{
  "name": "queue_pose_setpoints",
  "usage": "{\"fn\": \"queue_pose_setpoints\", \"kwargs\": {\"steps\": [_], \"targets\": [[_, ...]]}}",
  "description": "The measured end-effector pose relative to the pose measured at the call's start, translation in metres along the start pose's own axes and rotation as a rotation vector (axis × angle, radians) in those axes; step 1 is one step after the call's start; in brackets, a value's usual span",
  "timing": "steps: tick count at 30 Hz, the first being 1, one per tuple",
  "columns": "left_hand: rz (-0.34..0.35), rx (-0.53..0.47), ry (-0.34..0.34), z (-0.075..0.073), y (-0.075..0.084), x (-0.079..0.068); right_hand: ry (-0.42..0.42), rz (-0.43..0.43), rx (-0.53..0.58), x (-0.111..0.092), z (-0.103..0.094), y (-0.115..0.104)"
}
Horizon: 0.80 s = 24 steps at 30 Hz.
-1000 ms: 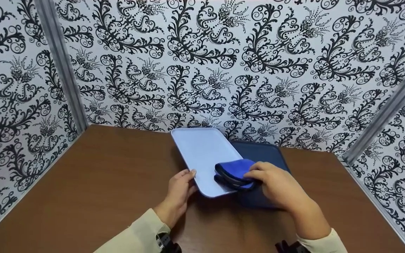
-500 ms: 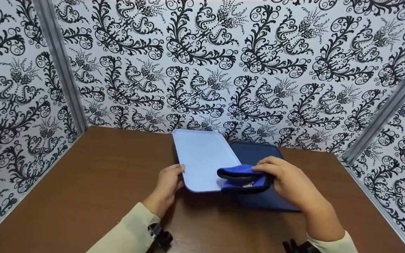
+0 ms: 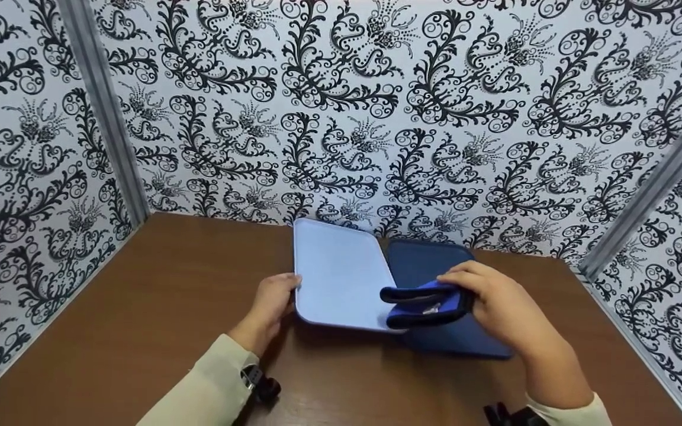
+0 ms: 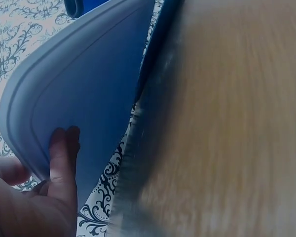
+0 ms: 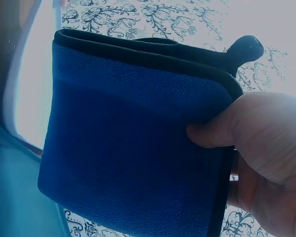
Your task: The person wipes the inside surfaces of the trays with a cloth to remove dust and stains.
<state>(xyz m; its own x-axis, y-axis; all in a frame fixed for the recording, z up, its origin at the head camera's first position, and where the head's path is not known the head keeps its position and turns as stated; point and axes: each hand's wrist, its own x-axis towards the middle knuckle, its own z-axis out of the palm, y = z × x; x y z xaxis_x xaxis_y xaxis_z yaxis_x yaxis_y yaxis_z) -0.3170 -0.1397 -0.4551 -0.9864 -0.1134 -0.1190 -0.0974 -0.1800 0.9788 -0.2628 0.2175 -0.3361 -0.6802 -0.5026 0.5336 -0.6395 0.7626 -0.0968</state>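
Note:
A light blue tray [image 3: 341, 272] is held tilted above the table by my left hand [image 3: 270, 305], which grips its left edge. In the left wrist view the thumb lies at the rim and the fingers [image 4: 64, 163] press against the tray's underside. My right hand [image 3: 504, 305] pinches a folded blue cloth [image 5: 133, 138] with black edging, thumb on the near face. The cloth's folds hang over the tray's lower right corner in the head view. Beneath and to the right, a dark blue tray [image 3: 430, 260] lies on the table, partly hidden by the cloth and right hand.
The brown wooden table [image 3: 199, 266] runs back to a wall [image 3: 341, 118] covered in black-and-white scrollwork, with side panels left and right. A dark device is strapped on each wrist.
The light blue tray has swung more upright in view, its lower end shifting left then settling. My left hand moved left along with it. The right hand drew the cloth to the right.

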Motion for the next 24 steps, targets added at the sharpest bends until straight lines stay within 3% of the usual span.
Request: {"fn": "queue_pose_setpoints", "kwargs": {"steps": [10, 24], "targets": [[-0.035, 0.060, -0.015, -0.004, -0.002, 0.007, -0.013, 0.036, 0.021, -0.005, -0.002, 0.005], [-0.053, 0.337, 0.000, -0.017, 0.004, 0.011, -0.057, 0.132, 0.000, -0.025, -0.012, 0.049]]}}
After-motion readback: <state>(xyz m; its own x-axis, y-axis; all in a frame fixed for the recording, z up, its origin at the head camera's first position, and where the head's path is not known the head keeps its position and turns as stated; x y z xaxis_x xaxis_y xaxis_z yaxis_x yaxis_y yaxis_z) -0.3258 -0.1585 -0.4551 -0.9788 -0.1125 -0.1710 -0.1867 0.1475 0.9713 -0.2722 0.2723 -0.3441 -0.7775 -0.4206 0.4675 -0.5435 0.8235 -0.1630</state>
